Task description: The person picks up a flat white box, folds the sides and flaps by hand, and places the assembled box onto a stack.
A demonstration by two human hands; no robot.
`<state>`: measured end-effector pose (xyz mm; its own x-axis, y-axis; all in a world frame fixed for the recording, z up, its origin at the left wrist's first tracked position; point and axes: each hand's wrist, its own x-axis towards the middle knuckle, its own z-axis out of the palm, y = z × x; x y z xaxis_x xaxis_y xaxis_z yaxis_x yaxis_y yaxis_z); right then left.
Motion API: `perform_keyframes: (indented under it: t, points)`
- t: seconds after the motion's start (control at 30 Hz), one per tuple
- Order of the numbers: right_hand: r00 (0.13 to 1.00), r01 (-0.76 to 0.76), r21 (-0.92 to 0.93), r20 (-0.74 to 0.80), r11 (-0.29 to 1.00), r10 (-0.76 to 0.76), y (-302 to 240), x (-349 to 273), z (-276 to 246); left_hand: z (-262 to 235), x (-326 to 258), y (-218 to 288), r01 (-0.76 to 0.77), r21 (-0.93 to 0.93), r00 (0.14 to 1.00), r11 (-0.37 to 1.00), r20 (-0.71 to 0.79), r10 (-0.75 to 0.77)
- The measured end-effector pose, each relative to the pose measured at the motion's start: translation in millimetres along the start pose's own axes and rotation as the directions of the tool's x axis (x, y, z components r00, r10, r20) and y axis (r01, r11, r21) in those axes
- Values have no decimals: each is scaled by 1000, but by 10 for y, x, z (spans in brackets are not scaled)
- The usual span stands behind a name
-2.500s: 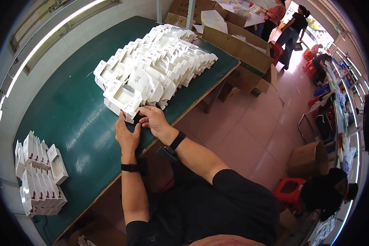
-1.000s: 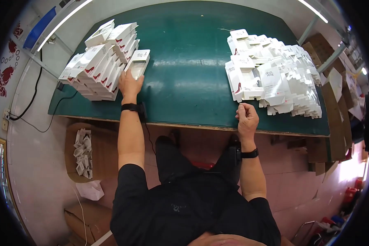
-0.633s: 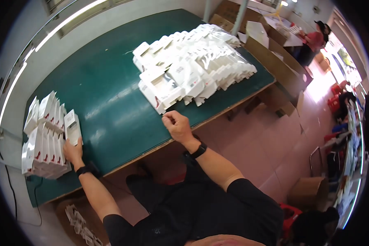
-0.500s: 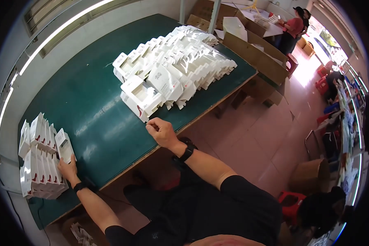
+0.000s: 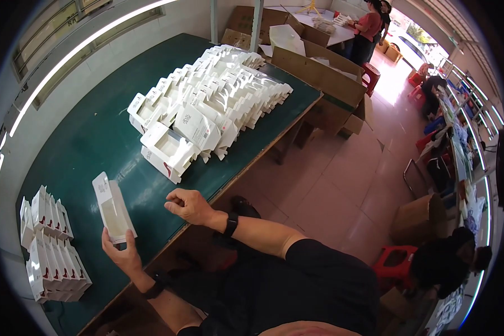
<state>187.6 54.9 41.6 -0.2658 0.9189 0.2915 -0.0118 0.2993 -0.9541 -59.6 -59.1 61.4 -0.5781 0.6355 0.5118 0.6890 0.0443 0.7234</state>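
The left hand point(image 5: 122, 255) grips a white box point(image 5: 115, 211) by its near end, thumb and fingers on opposite sides, apparently so that its window stays uncovered; the box is tilted over the bench point(image 5: 81, 168). The right hand point(image 5: 191, 207) is curled loosely near the bench edge, with nothing visible in it. Left of the box, a stack point(image 5: 56, 260) stands in close rows, probably for mutual support. Far right, a pile point(image 5: 210, 106) overlaps, which likely saves room.

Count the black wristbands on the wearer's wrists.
2. The left wristband circles the wrist below the left hand, which holds a white box; the right wristband circles the wrist behind the right hand. Both wrists show; none seems hidden.
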Motion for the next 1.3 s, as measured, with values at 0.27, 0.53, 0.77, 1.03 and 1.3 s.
perform_keyframes:
  t: [0.27, 0.53, 0.77, 1.03, 1.3]
  points:
    - [989, -40, 60, 143, 997, 31, -59, -131, 374, 437, -653, 633, -221, -35, 967, 975, 124, 224]
    - [917, -257, 373, 385, 891, 104, 27, 68, 126, 606, -331, 379, 444, -697, 887, 564, 431, -166]
    - [901, -271, 378, 424, 885, 94, -8, 81, 223, 714, -244, 242, 598, -795, 774, 103, 539, -334]
    - [930, -136, 229, 364, 964, 45, 41, 11, 382, 714, -208, 223, 601, -796, 730, -75, 585, -354]
    - [945, -73, 132, 325, 989, 26, 24, 5, 408, 715, -214, 214, 606, -791, 730, -87, 595, -336]
